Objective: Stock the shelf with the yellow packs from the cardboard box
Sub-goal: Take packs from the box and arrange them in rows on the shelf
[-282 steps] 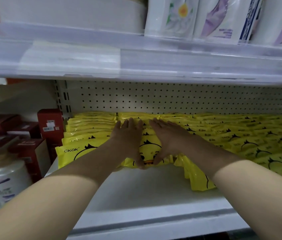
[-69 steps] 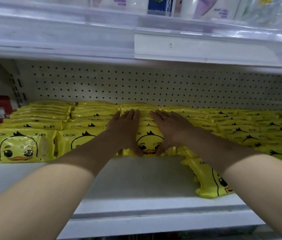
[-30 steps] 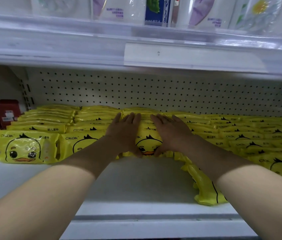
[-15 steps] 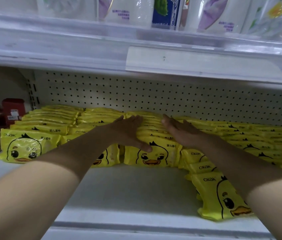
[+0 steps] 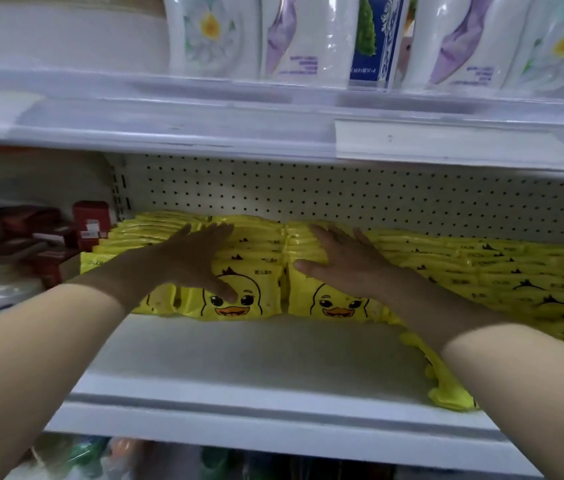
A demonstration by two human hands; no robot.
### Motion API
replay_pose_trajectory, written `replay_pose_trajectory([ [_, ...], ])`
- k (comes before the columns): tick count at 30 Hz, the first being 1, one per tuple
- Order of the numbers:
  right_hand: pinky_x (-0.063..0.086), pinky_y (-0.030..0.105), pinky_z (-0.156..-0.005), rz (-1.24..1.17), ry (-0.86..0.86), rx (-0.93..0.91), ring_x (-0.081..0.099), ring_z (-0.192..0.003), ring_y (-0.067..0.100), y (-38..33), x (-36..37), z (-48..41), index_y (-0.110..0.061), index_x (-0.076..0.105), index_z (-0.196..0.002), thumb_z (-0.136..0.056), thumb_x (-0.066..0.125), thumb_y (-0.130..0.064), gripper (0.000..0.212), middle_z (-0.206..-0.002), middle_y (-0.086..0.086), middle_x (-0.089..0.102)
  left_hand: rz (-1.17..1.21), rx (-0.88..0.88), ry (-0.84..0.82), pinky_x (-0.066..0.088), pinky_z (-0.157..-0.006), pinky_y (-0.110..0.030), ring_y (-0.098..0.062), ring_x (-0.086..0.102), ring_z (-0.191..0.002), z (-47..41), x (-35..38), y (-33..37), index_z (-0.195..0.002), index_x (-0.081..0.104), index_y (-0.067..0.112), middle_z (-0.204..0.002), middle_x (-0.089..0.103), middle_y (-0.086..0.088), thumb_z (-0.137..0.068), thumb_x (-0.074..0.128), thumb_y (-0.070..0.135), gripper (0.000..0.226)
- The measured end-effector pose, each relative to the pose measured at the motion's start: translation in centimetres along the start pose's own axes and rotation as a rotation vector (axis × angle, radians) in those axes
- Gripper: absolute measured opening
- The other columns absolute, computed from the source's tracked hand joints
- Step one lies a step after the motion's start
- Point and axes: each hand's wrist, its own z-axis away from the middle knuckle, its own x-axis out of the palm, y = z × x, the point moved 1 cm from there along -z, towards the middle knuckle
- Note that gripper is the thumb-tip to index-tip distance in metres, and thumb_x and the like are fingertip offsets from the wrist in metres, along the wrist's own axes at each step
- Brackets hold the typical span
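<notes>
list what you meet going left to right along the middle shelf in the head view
red boxes → left hand → right hand → tipped pack

The left hand [image 5: 197, 261] covers the upper left of 1 front yellow pack [image 5: 252, 301]; the right forearm [image 5: 464, 327] hides packs behind it. The yellow rows [image 5: 515, 275] run off the right edge (small print unreadable). Red boxes [image 5: 48, 244] at left are blurred
</notes>
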Motion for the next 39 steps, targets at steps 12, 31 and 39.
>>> replay_pose_trajectory([
  [12,-0.012,0.050,-0.122,0.253,0.078,-0.129,-0.017,-0.152,0.016,-6.9,4.0,-3.6,-0.027,-0.005,-0.159,-0.062,0.043,-0.097,0.128,-0.167,-0.004,-0.006,-0.278,0.088,0.102,-0.015,-0.118,-0.043,-0.013,-0.018,-0.148,0.1,2.6,-4.0,-0.154,-0.018,0.022,-0.163,-0.014,0.002,-0.055,0.076,0.073,0.145],
  [31,0.003,0.051,-0.121,-0.231,0.311,-0.017,0.015,-0.150,0.022,-5.4,1.8,-4.8,-0.044,0.072,-0.109,-0.088,0.051,-0.067,0.037,-0.156,-0.006,0.040,0.327,0.159,0.348,-0.002,-0.121,-0.048,-0.014,0.006,-0.151,-2.7,2.1,-3.1,-0.123,0.063,0.040,-0.152,0.043,0.005,-0.069,0.060,0.070,0.062],
  [39,-0.002,0.049,-0.123,-0.175,0.166,-0.108,0.000,-0.153,0.016,-5.6,2.0,-3.8,-0.048,0.058,-0.126,-0.064,0.058,-0.081,0.070,-0.163,-0.008,0.024,0.199,0.213,0.442,-0.003,-0.121,-0.044,-0.010,0.006,-0.150,-1.8,2.4,-3.2,-0.128,0.060,0.041,-0.151,0.041,0.014,-0.049,0.055,0.085,0.090],
])
